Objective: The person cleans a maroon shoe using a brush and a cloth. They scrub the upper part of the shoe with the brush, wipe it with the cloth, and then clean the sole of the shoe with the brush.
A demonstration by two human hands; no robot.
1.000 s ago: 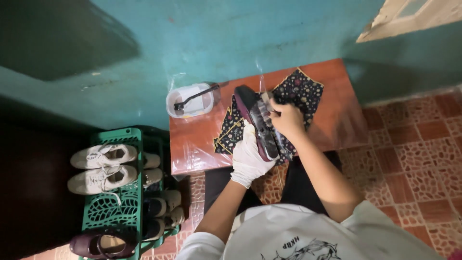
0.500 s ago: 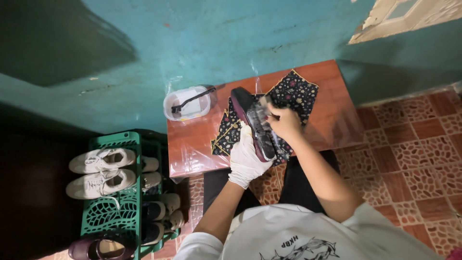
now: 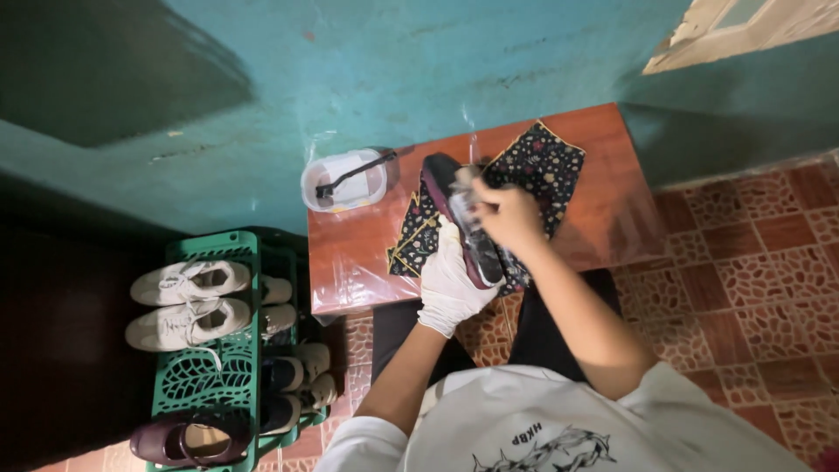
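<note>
A teal painted wall rises behind a low reddish-brown desk point(image 3: 603, 201) standing on a patterned terracotta tile floor point(image 3: 752, 288), seen from above your seated body. A dark floral cloth point(image 3: 542, 162) is spread across the desk, and over it you hold a dark shoe point(image 3: 454, 210) with a maroon edge, sole side toward you. Your left hand point(image 3: 450, 280), in a white glove, closes its grip around the heel end from below. Your bare right hand point(image 3: 507, 214) is closed over the middle of the shoe, pressing something pale against it; what it is cannot be told. A clear plastic tub point(image 3: 345, 179) with a dark-handled brush laid across it sits on the desk just beside the cloth, near the wall. To your left a green plastic rack point(image 3: 210, 385) holds white sneakers point(image 3: 188, 301) and other pairs. The shoe's cleaning looks to be in hand, not finished: its mate is nowhere in view.
</note>
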